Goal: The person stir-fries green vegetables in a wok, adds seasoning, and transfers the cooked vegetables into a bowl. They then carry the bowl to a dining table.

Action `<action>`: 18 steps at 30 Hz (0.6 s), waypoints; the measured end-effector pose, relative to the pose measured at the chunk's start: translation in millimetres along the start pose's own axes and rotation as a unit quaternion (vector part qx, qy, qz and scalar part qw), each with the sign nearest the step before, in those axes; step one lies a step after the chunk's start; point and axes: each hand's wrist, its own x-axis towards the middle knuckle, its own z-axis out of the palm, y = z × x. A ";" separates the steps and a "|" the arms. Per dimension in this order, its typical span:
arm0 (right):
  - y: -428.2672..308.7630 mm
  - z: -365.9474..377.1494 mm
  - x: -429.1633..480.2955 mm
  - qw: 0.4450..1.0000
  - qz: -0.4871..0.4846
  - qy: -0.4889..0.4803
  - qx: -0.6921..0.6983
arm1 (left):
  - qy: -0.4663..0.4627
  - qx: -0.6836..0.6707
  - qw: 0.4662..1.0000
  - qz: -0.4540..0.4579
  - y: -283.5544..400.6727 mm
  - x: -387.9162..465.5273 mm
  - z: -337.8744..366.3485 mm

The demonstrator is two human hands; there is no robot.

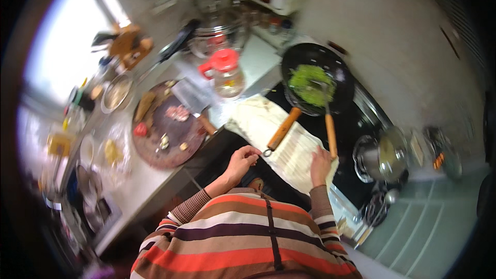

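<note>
My left hand has its fingers curled together beside the metal ring on the wok's wooden handle. Whether anything is pinched between those fingertips is not clear. On the right, my right hand lies on a pale folded cloth, close to the end of a spatula's wooden handle. Its grip on the cloth or the handle cannot be made out. The cloth runs beneath the wok handle, over the stove's front edge. Shredded green vegetable sits in the black wok, with the spatula's head resting in it.
A cleaver and chopped pink meat lie on a round chopping board. Behind stands a glass jug with a red lid. Right of the black cooktop are a lidded pot and a glass surface.
</note>
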 end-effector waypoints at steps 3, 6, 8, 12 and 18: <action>8.8 5.5 11.5 0.996 -0.012 -0.088 0.013 | 0.079 0.051 0.995 0.012 -17.2 -29.2 -15.3; 11.0 7.7 24.5 0.993 -0.101 -0.032 -0.053 | 0.132 0.061 0.989 0.012 -30.2 -55.2 -28.4; 4.7 9.7 33.1 0.992 -0.075 -0.062 -0.076 | 0.159 0.047 0.985 0.040 -36.0 -68.8 -32.9; -13.5 -9.4 47.3 0.976 -0.049 -0.148 -0.149 | 0.202 0.002 0.977 0.069 -44.7 -105.1 -48.3; -84.5 -51.3 36.2 0.983 -0.025 -0.082 -0.160 | 0.326 -0.053 0.939 0.095 -77.4 -201.2 -105.5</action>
